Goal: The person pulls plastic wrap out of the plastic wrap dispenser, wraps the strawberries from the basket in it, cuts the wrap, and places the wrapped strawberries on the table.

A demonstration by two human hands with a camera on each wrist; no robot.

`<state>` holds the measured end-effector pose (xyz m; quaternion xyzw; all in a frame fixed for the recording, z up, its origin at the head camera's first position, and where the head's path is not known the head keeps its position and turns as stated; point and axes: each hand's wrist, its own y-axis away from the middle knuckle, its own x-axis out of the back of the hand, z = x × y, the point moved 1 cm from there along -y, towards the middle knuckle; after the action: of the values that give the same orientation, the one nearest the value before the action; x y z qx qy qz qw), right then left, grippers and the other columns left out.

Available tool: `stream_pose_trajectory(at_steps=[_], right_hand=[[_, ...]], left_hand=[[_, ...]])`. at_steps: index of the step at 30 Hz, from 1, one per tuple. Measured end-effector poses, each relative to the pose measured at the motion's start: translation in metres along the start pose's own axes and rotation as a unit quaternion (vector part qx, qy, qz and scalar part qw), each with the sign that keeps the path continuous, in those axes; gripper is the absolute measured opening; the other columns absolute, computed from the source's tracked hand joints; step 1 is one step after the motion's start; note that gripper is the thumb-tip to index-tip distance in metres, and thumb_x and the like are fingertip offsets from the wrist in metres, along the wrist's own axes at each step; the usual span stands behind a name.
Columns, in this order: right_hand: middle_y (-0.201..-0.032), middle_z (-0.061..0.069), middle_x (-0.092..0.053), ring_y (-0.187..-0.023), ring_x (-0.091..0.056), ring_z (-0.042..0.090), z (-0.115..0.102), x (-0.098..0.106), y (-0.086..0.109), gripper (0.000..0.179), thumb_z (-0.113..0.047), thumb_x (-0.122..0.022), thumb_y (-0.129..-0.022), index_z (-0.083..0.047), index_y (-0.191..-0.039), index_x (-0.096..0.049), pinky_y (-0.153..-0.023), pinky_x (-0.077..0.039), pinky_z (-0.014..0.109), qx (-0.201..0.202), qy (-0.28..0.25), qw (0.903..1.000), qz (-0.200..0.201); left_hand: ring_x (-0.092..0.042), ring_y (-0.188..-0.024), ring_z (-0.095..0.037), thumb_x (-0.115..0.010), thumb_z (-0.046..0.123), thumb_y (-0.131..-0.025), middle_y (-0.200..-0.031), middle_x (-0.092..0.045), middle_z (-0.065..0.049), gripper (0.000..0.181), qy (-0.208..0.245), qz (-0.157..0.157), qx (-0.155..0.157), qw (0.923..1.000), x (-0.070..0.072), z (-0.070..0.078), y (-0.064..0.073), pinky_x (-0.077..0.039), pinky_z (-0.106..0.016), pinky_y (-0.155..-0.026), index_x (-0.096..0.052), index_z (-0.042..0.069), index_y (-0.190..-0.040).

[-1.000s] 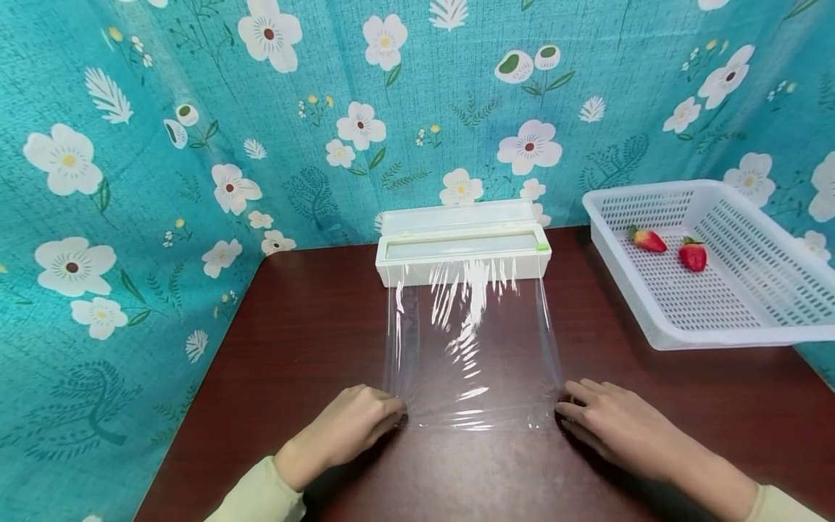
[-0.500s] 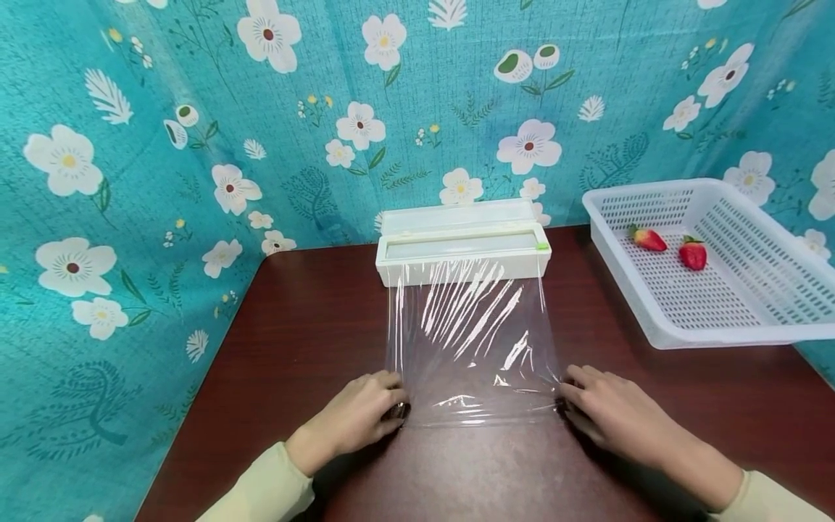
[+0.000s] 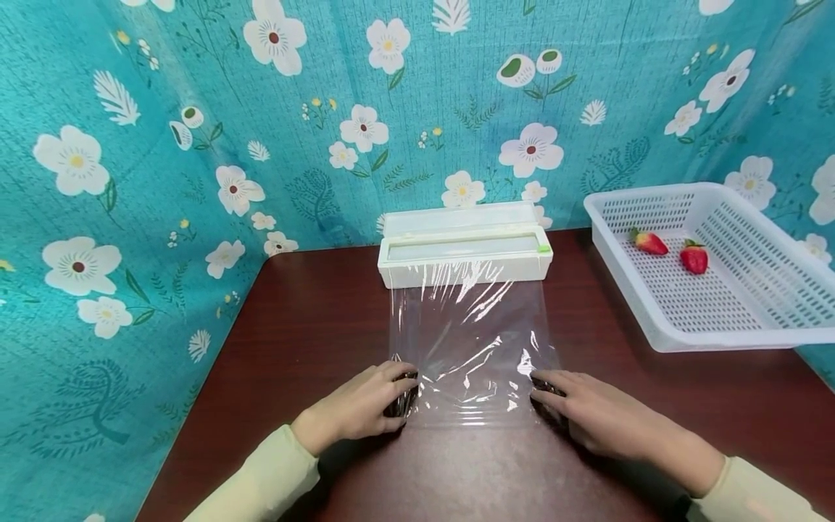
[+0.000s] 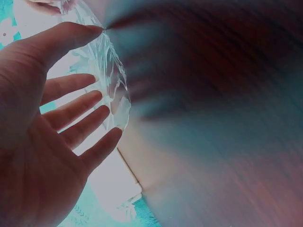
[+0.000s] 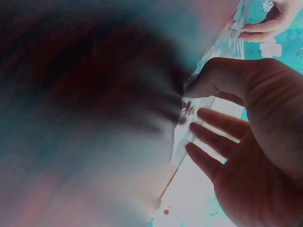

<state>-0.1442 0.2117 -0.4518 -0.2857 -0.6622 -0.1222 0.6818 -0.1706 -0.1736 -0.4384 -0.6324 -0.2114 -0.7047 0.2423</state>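
Observation:
A sheet of clear cling film [image 3: 483,348] lies drawn from a white dispenser box [image 3: 463,272] toward the near side, with creases and glints across it. At the sheet's near left corner my left hand [image 3: 359,402] touches the film, its fingers spread and the thumb apart from them. In the left wrist view the fingertips [image 4: 102,97] of that hand rest along the film's edge. My right hand [image 3: 596,413] is at the near right side, fingertips on the film. In the right wrist view its thumb hides part of the index finger, while the other fingers [image 5: 208,139] are extended.
The dispenser's lid [image 3: 459,217] stands raised at the back, and a small green piece [image 3: 543,249] sits at its right end. A white plastic basket [image 3: 659,308] at the right holds two strawberries [image 3: 694,258]. Flowered blue cloth [image 3: 313,159] hangs behind the dark red table [image 3: 306,319].
Both hands have moved inward over the film's sides and slightly away from the near edge, and their fingers have spread. The creases in the film have shifted.

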Motion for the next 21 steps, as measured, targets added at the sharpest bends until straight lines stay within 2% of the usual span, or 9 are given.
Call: stream_pose_trajectory(at_steps=[2, 6, 9, 12, 16, 21], right_hand=[[-0.137, 0.020, -0.060, -0.119, -0.063, 0.034, 0.000, 0.000, 0.002, 0.047, -0.004, -0.075, -0.083, -0.008, -0.129, -0.069, -0.092, -0.055, 0.050, -0.015, -0.011, 0.9998, -0.008], [-0.139, 0.020, -0.057, -0.122, -0.060, 0.034, 0.001, 0.002, 0.006, 0.053, -0.005, -0.078, -0.079, -0.009, -0.131, -0.067, -0.092, -0.055, 0.050, -0.049, -0.034, 0.9976, -0.033], [-0.140, 0.018, -0.056, -0.125, -0.057, 0.033, 0.004, 0.007, 0.007, 0.059, -0.008, -0.080, -0.074, -0.009, -0.132, -0.066, -0.091, -0.055, 0.049, -0.075, -0.053, 0.9942, -0.057], [-0.143, 0.015, -0.055, -0.127, -0.055, 0.032, 0.008, 0.012, 0.005, 0.060, -0.013, -0.080, -0.075, -0.010, -0.132, -0.066, -0.092, -0.055, 0.050, -0.097, -0.074, 0.9887, -0.086], [-0.140, 0.011, -0.057, -0.123, -0.058, 0.030, 0.015, 0.017, 0.000, 0.048, -0.019, -0.077, -0.080, -0.012, -0.127, -0.069, -0.091, -0.054, 0.051, -0.102, -0.087, 0.9855, -0.105], [-0.119, 0.004, -0.065, -0.103, -0.066, 0.024, 0.019, 0.020, -0.010, 0.024, -0.019, -0.075, -0.086, -0.016, -0.110, -0.073, -0.080, -0.056, 0.047, -0.082, -0.056, 0.9925, -0.071]], left_hand=[[-0.057, -0.128, -0.028, -0.079, 0.030, -0.088, -0.143, -0.056, -0.013, 0.054, 0.010, -0.011, 0.011, 0.9998, 0.000, -0.001, 0.000, -0.047, -0.042, -0.107, -0.065, 0.004, -0.133], [-0.055, -0.131, -0.029, -0.077, 0.030, -0.089, -0.145, -0.055, -0.012, 0.053, 0.023, -0.024, 0.024, 0.9992, -0.001, -0.003, 0.000, -0.046, -0.041, -0.108, -0.065, 0.005, -0.134], [-0.054, -0.132, -0.029, -0.078, 0.031, -0.088, -0.145, -0.054, -0.012, 0.054, 0.032, -0.026, 0.028, 0.9988, 0.000, -0.005, -0.001, -0.046, -0.042, -0.108, -0.065, 0.005, -0.134], [-0.054, -0.131, -0.029, -0.079, 0.031, -0.088, -0.144, -0.055, -0.010, 0.053, 0.045, -0.031, 0.031, 0.9980, 0.001, -0.009, -0.003, -0.046, -0.043, -0.107, -0.066, 0.006, -0.133], [-0.057, -0.127, -0.026, -0.076, 0.031, -0.090, -0.140, -0.058, -0.009, 0.046, 0.070, -0.036, 0.029, 0.9965, 0.004, -0.014, -0.007, -0.048, -0.042, -0.105, -0.068, 0.007, -0.128], [-0.064, -0.113, -0.021, -0.070, 0.029, -0.098, -0.126, -0.065, -0.005, 0.029, 0.081, -0.021, 0.021, 0.9963, 0.010, -0.015, -0.015, -0.051, -0.037, -0.099, -0.072, 0.008, -0.117]])
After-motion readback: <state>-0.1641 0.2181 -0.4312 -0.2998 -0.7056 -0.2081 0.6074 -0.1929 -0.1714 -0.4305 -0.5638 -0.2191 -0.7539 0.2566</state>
